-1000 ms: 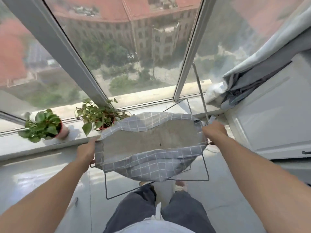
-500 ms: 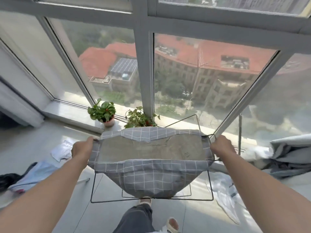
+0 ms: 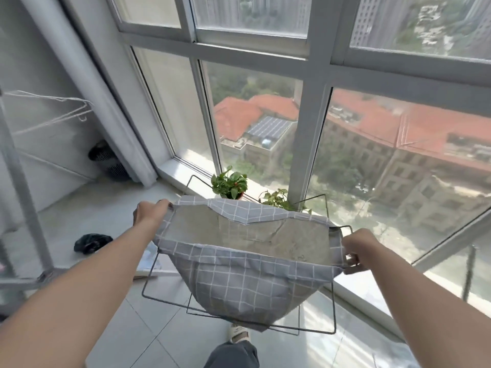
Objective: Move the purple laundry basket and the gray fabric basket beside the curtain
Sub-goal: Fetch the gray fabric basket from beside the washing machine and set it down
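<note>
I hold the gray checked fabric basket (image 3: 247, 285) on its wire frame off the floor in front of me. My left hand (image 3: 151, 212) grips its left rim and my right hand (image 3: 358, 248) grips its right rim; the basket tilts slightly. The pale curtain (image 3: 106, 102) hangs in the far left corner by the window. A slatted, purplish laundry basket (image 3: 113, 166) stands on the floor just left of the curtain's foot, with something dark on top.
Two potted plants (image 3: 229, 183) (image 3: 279, 199) sit on the window sill (image 3: 183, 171) behind the basket. A dark bundle (image 3: 91, 243) lies on the floor at left. A drying rack pole (image 3: 24, 181) and wire hangers (image 3: 53, 112) stand at far left.
The view has swung left along the window while both hands carried the gray basket. The curtain corner and the slatted basket have come into sight, and the plants now lie behind the basket.
</note>
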Motion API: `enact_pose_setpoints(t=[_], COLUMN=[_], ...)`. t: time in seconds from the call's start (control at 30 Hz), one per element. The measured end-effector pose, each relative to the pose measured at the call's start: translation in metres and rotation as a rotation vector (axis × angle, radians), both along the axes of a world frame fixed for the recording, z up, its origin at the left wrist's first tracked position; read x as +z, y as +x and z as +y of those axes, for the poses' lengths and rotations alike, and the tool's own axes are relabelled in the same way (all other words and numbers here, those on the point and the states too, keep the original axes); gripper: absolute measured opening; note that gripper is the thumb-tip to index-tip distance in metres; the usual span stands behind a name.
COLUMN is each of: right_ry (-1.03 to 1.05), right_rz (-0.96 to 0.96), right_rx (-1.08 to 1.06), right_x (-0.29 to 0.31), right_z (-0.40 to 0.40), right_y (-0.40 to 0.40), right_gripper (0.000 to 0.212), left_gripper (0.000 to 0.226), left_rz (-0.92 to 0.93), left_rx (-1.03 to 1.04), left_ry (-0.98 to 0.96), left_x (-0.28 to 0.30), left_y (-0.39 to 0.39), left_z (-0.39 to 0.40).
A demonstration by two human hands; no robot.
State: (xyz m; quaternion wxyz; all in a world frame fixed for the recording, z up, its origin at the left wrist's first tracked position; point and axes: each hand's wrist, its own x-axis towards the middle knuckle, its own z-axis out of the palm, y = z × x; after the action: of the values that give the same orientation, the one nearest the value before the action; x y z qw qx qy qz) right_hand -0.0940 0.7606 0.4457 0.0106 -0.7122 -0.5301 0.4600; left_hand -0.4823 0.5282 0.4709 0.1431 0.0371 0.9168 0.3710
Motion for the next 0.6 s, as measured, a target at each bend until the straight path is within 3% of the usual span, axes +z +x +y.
enact_pose_setpoints(t=[0.3, 0.6], right_ry=[-0.042, -0.017], right_rz=[0.108, 0.034], right_rx=[0.273, 0.398], right_x=[0.039, 0.025], right_z=[0.023, 0.062], right_y=[-0.105, -0.224], right_gripper=[0.008, 0.009], left_gripper=[0.027, 0.028], left_rz=[0.041, 0.018], left_rx=[0.023, 0.127], left_ry=[-0.097, -0.100], left_x=[0.019, 0.008], left_y=[-0.086, -0.175], left_z=[-0.001, -0.015])
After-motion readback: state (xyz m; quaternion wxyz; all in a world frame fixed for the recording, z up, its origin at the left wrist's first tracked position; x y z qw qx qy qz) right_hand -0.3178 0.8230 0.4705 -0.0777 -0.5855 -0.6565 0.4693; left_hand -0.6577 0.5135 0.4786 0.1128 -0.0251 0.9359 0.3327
